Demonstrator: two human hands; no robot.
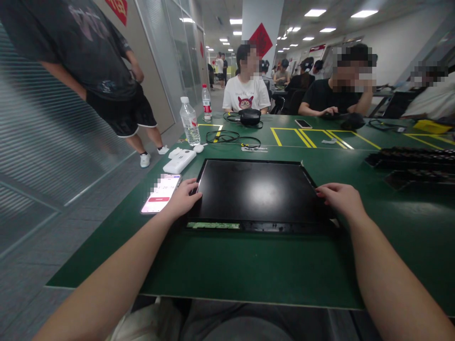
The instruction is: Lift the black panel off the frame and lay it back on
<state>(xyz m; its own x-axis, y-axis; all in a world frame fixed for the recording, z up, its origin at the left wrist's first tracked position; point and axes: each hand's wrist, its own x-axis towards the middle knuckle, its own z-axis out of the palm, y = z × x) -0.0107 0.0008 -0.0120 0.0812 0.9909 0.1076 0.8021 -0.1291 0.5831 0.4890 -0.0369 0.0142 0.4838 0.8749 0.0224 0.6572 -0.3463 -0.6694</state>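
Observation:
A black LCD screen panel lies flat on the green table in front of me, with a strip of green circuit board along its near edge. My left hand holds the panel's left edge, thumb and fingers at the rim. At the opposite side, my right hand is closed in a pinch at the right edge; its fingertips partly hide what they grip there. Left of the panel lies a lit phone, close to my left hand. Beyond the phone is a white power-bank-like device.
Two water bottles and black cables are behind the panel. Dark serrated strips lie at right. Another phone lies near a seated person in black. A person in white sits opposite; another stands at left.

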